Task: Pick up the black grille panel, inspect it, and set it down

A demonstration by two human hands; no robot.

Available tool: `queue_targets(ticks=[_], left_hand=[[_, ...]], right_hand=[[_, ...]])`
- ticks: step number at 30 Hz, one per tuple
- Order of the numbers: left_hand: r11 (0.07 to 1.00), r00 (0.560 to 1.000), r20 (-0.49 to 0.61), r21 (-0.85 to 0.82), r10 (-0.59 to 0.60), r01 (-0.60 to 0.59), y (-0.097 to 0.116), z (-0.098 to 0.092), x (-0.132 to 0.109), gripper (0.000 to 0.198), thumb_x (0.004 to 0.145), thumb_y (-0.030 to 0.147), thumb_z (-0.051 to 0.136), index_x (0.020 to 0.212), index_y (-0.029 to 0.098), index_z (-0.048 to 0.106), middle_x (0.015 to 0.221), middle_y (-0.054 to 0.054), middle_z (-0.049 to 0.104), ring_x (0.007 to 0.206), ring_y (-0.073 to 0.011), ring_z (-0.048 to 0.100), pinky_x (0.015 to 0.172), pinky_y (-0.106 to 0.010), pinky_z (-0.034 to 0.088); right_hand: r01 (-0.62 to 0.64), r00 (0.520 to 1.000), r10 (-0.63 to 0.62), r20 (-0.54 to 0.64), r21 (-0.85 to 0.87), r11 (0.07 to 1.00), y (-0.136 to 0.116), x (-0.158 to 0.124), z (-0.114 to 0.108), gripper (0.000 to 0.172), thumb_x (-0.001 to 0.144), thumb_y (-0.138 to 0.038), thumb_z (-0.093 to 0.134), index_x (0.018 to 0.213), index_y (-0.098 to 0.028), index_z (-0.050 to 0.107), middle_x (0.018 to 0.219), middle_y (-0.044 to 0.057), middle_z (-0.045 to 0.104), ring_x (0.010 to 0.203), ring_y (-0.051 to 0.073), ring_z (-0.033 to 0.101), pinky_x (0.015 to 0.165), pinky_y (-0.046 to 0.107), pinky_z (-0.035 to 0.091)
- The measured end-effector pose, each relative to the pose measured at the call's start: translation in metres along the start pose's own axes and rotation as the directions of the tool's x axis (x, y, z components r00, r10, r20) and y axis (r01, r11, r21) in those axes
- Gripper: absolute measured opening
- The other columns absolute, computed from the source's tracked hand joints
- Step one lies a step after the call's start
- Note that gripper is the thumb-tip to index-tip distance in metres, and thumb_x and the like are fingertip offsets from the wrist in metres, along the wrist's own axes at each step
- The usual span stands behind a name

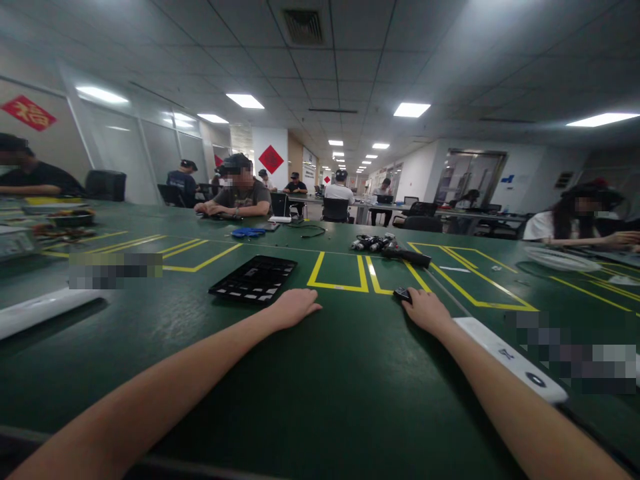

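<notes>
My left hand [293, 307] rests palm down on the green table [320, 393], fingers stretched out, holding nothing, just right of a black compartment tray [254, 278]. My right hand [425, 309] lies on the table with its fingers over a small black object [401, 293]; whether the fingers grip it or only touch it is unclear. Both forearms reach in from the near edge.
Yellow tape rectangles [338, 273] mark the table ahead. A pile of black and silver parts [380, 244] lies beyond them. A white bar [510, 359] lies by my right forearm. Blue item [248, 233] and cable [310, 230] farther back. Several people sit around.
</notes>
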State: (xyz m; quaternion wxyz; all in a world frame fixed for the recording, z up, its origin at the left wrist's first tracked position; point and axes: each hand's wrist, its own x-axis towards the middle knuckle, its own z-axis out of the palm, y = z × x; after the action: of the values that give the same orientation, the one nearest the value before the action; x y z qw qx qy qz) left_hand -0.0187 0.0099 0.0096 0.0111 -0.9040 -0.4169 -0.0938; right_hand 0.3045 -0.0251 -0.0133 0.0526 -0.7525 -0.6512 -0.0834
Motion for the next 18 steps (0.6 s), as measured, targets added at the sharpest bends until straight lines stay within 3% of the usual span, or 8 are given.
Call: queue_targets(ticks=[2,4,7,8,10,12,14,18], left_hand=[[0.948,0.991,-0.025,-0.295,-0.130,0.117,-0.010,-0.004,0.005,0.023,0.082,0.036,0.047,0.072,0.016,0.048,0.073,-0.005,0.059,0.065,-0.0166,0.059,0.058,-0.027,0.045],[0.735,0.942,-0.041,-0.638,-0.332,0.232,-0.026,-0.012,0.010,0.017,0.081,0.032,0.047,0.075,0.016,0.047,0.069,-0.003,0.058,0.058,-0.0137,0.058,0.051,-0.023,0.043],[0.398,0.739,-0.074,-0.876,-0.670,0.273,-0.060,-0.031,0.012,0.007,0.077,0.022,0.048,0.077,0.016,0.045,0.065,-0.001,0.056,0.054,-0.0108,0.057,0.050,-0.021,0.043],[0.363,0.657,-0.083,-0.882,-0.749,0.302,-0.072,-0.038,0.010,0.006,0.076,0.020,0.048,0.076,0.015,0.046,0.062,0.001,0.055,0.053,-0.0103,0.056,0.050,-0.020,0.043],[0.369,0.573,-0.099,-0.850,-0.813,0.376,-0.095,-0.048,0.004,0.007,0.073,0.022,0.049,0.071,0.015,0.048,0.056,0.001,0.051,0.051,-0.0121,0.055,0.047,-0.021,0.040],[0.463,0.565,-0.107,-0.705,-0.818,0.537,-0.114,-0.052,-0.003,0.016,0.070,0.029,0.054,0.065,0.014,0.052,0.056,-0.003,0.053,0.060,-0.0186,0.058,0.049,-0.024,0.040],[0.565,0.594,-0.099,-0.462,-0.798,0.683,-0.127,-0.048,-0.009,0.026,0.066,0.038,0.059,0.064,0.012,0.057,0.066,-0.011,0.061,0.076,-0.0284,0.061,0.057,-0.029,0.043],[0.695,0.695,-0.021,-0.002,-0.719,0.719,-0.139,-0.033,-0.006,0.055,0.071,0.047,0.051,0.105,0.005,0.058,0.107,-0.024,0.060,0.100,-0.0362,0.056,0.076,-0.037,0.044]], right_hand=[[0.000,1.000,0.000,0.006,0.003,1.000,0.000,-0.001,-0.001,0.042,0.086,-0.036,0.036,0.118,-0.012,0.048,0.112,0.017,0.057,0.103,0.030,0.052,0.083,0.038,0.037],[0.005,1.000,-0.005,0.002,0.002,1.000,0.000,-0.001,-0.001,0.042,0.085,-0.036,0.037,0.118,-0.012,0.048,0.112,0.017,0.057,0.103,0.030,0.052,0.083,0.038,0.037],[-0.003,1.000,0.003,0.001,0.008,1.000,0.001,-0.001,-0.001,0.042,0.085,-0.036,0.038,0.117,-0.012,0.049,0.112,0.017,0.057,0.102,0.031,0.052,0.083,0.039,0.038],[-0.009,1.000,0.008,0.001,0.014,1.000,0.002,-0.001,0.000,0.042,0.085,-0.036,0.037,0.117,-0.012,0.049,0.113,0.017,0.057,0.102,0.031,0.052,0.082,0.039,0.038],[-0.017,1.000,0.017,-0.001,0.025,1.000,0.005,0.000,0.000,0.041,0.085,-0.036,0.036,0.117,-0.012,0.049,0.113,0.017,0.056,0.102,0.030,0.052,0.082,0.039,0.038],[-0.018,1.000,0.018,-0.005,0.028,0.999,0.007,0.002,0.001,0.041,0.086,-0.036,0.036,0.116,-0.012,0.049,0.112,0.017,0.056,0.102,0.030,0.051,0.083,0.039,0.037],[-0.022,1.000,0.022,-0.008,0.025,0.999,0.008,0.003,0.002,0.041,0.085,-0.035,0.037,0.116,-0.012,0.050,0.112,0.017,0.057,0.101,0.030,0.051,0.083,0.039,0.037],[-0.024,1.000,0.025,-0.014,0.030,0.999,0.007,0.004,0.001,0.040,0.085,-0.035,0.037,0.116,-0.012,0.050,0.113,0.017,0.057,0.102,0.030,0.051,0.083,0.038,0.037]])
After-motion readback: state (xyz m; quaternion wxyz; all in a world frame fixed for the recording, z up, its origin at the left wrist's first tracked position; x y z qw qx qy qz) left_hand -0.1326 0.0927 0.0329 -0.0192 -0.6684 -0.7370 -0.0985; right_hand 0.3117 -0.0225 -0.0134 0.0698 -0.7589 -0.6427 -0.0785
